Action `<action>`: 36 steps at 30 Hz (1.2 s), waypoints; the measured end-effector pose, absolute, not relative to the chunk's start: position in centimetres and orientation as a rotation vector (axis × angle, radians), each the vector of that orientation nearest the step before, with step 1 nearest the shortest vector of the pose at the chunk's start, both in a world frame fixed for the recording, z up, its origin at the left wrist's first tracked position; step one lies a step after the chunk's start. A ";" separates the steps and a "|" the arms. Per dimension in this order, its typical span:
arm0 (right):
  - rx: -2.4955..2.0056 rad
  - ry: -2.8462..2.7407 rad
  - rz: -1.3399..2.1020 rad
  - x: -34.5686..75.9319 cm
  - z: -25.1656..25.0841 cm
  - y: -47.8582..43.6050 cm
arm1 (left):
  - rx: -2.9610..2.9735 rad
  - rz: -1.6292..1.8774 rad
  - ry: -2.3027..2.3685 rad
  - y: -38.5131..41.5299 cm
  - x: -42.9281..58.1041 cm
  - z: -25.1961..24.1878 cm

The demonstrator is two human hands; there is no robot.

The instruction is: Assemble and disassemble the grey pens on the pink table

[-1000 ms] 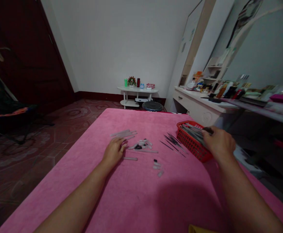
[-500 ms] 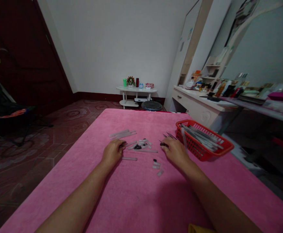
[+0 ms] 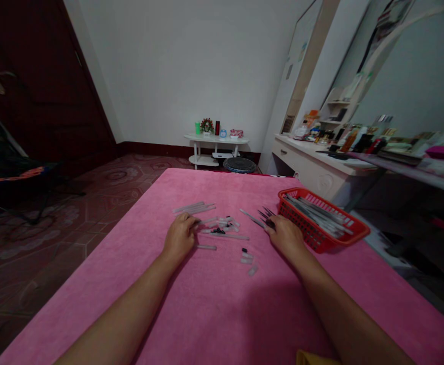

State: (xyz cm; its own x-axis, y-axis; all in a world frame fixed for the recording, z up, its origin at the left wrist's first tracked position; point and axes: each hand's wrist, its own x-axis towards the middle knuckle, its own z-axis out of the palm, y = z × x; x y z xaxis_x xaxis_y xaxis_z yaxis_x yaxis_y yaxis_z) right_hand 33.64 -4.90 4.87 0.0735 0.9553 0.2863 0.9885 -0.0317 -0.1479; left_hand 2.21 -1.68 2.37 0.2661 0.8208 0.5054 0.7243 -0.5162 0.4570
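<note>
My left hand is closed at the left of the loose parts, its fingertips pinching the near end of a slim translucent tube. On the right, my right hand is closed beside the basket, gripping a thin pen-like stick that points up and left. Just beyond its fingers lie several thin black pointed pieces. Between the hands is a small pile of clear and black caps, with a longer translucent tube in front. Another short tube lies near my left wrist.
A red plastic basket full of slim grey-white sticks stands at the right. Several translucent tubes lie together at the far left. A few small clear pieces and a black cap lie nearer me on the pink cloth.
My right hand has moved right toward the basket, and a pen-like stick now shows in its fingers. My left hand has stayed nearly in place. The view has shifted slightly.
</note>
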 end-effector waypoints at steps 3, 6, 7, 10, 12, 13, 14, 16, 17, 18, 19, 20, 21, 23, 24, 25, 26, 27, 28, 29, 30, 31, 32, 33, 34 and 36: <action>-2.122 -1.980 -0.157 33.8 4.1 -4.9 | 2.384 1.123 1.424 -2.0 2.5 2.4; -2.134 -1.988 -0.168 33.8 4.1 -5.0 | 2.377 1.128 1.401 -2.1 2.7 2.5; -2.143 -1.984 -0.168 33.7 4.2 -5.1 | 2.371 1.127 1.395 -2.2 2.8 2.5; -2.182 -1.940 -0.109 33.7 4.5 -4.9 | 2.354 1.129 1.381 -2.3 2.8 2.6; -2.150 -1.904 -0.009 33.7 4.6 -4.6 | 2.340 1.133 1.382 -2.3 2.8 2.6; -2.101 -1.877 0.055 33.6 4.6 -4.5 | 2.332 1.134 1.382 -2.3 2.8 2.6; -2.037 -1.836 0.130 33.5 4.7 -4.4 | 2.326 1.136 1.381 -2.3 2.9 2.6; -1.886 -1.700 0.333 33.2 5.1 -4.2 | 2.318 1.140 1.371 -2.3 2.9 2.5; -1.802 -1.615 0.465 33.0 5.4 -4.3 | 2.313 1.145 1.363 -2.3 2.9 2.5; -1.713 -1.531 0.605 32.7 5.8 -4.4 | 2.308 1.151 1.354 -2.4 2.9 2.5; -1.622 -1.459 0.736 32.5 6.2 -4.6 | 2.299 1.159 1.345 -2.4 2.9 2.6; -1.537 -1.403 0.849 32.2 6.7 -4.8 | 2.288 1.165 1.334 -2.5 3.0 2.7; -1.466 -1.357 0.932 31.9 7.2 -5.1 | 2.271 1.177 1.317 -2.6 3.0 2.8; -1.388 -1.301 1.026 31.2 7.9 -5.6 | 2.221 1.211 1.245 -3.0 3.3 3.1; -1.367 -1.287 1.049 30.9 8.2 -5.8 | 2.189 1.224 1.186 -3.3 3.6 3.3; -1.344 -1.280 1.067 30.5 8.3 -6.0 | 2.157 1.230 1.115 -3.6 3.9 3.5; -1.313 -1.278 1.087 30.1 8.4 -6.2 | 2.129 1.223 1.032 -3.9 4.2 3.7; -1.273 -1.283 1.105 29.7 8.3 -6.4 | 2.108 1.211 0.949 -4.2 4.6 3.9; -1.230 -1.292 1.122 29.3 8.2 -6.6 | 2.095 1.196 0.867 -4.6 4.9 4.1; -1.190 -1.302 1.137 28.8 8.1 -6.8 | 2.093 1.180 0.790 -5.0 5.3 4.3; -1.158 -1.316 1.151 28.3 7.9 -6.9 | 2.096 1.160 0.725 -5.3 5.7 4.4; -1.129 -1.334 1.163 27.9 7.8 -7.1 | 2.101 1.137 0.672 -5.6 6.0 4.6; -1.102 -1.356 1.177 27.4 7.6 -7.3 | 2.110 1.115 0.635 -5.9 6.3 4.7; -1.075 -1.377 1.198 27.0 7.5 -7.5 | 2.121 1.095 0.614 -6.1 6.5 4.7; -1.051 -1.392 1.225 26.6 7.5 -7.7 | 2.133 1.081 0.602 -6.3 6.7 4.7; -1.025 -1.405 1.285 26.1 7.5 -7.9 | 2.162 1.065 0.586 -6.5 6.8 4.7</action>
State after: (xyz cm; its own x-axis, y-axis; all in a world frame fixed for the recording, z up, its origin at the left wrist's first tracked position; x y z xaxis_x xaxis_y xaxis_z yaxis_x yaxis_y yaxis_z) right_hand 26.06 -7.92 7.49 -0.2077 0.9730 0.1008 -0.0140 0.1001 -0.9949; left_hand 6.81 -6.54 4.69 0.5704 0.6321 0.5245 0.1047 -0.6893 0.7168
